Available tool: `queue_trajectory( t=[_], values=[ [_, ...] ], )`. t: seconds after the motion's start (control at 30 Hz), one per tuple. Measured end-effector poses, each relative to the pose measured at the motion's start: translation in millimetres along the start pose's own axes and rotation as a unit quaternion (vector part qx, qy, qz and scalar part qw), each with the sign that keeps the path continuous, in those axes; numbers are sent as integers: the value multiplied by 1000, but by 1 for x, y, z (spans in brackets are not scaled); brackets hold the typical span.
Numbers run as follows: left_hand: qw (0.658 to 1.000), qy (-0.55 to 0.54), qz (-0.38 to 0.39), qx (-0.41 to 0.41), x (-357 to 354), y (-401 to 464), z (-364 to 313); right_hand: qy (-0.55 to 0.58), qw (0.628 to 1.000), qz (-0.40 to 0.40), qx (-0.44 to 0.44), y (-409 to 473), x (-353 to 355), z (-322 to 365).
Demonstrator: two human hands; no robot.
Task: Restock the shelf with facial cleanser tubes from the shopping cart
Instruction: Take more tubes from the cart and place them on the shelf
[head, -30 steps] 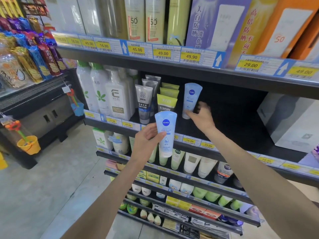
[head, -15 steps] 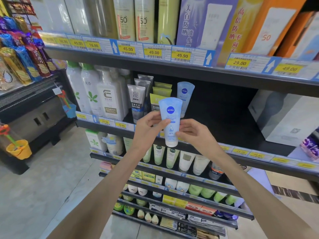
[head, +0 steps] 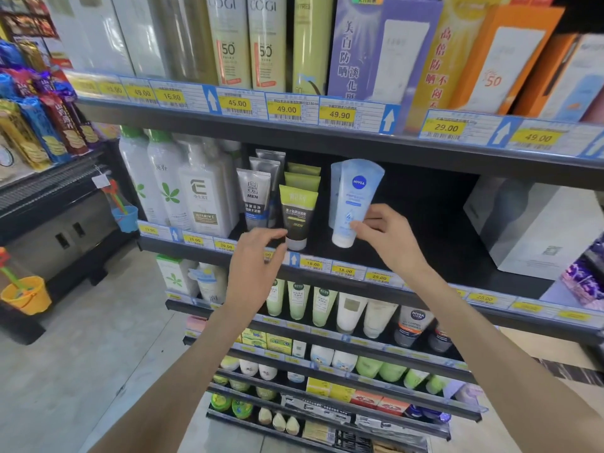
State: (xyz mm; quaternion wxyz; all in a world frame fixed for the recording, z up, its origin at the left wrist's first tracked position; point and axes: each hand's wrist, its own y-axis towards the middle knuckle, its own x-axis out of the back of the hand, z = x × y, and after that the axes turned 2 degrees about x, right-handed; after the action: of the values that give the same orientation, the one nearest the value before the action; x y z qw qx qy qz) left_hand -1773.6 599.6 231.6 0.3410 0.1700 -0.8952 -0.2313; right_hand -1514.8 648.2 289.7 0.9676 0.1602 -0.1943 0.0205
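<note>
- Head view, what changed: half a second ago we held the blue Nivea tube (head: 354,201) between both hands in front of the shelf (head: 425,253). Now it stands cap down on the shelf, just in front of a matching tube (head: 335,191).
- Our right hand (head: 389,238) still pinches its lower part with thumb and fingertips. Our left hand (head: 258,256) has let go and hangs near the shelf edge, fingers loosely curled, holding nothing.
- Judged from this, the tube is nearly placed; only the release remains.
- Head view, surroundings: a green and black tube (head: 298,219) stands just left, a grey tube (head: 253,199) beyond it, and a white box (head: 536,223) well to the right. The cart is out of view.
</note>
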Motion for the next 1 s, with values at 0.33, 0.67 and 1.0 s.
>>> queue_trajectory(
  t=[0.33,0.67,1.0],
  values=[
    [985,121,46,-115,-4,-15,38,-85,994,31,-67,26,-19,-26],
    [984,123,34,-125,-8,-18,43,-102,992,20,-71,42,-29,-31],
    [979,157,52,-115,-7,-23,45,-132,989,-5,-69,55,-41,-34]
  ],
)
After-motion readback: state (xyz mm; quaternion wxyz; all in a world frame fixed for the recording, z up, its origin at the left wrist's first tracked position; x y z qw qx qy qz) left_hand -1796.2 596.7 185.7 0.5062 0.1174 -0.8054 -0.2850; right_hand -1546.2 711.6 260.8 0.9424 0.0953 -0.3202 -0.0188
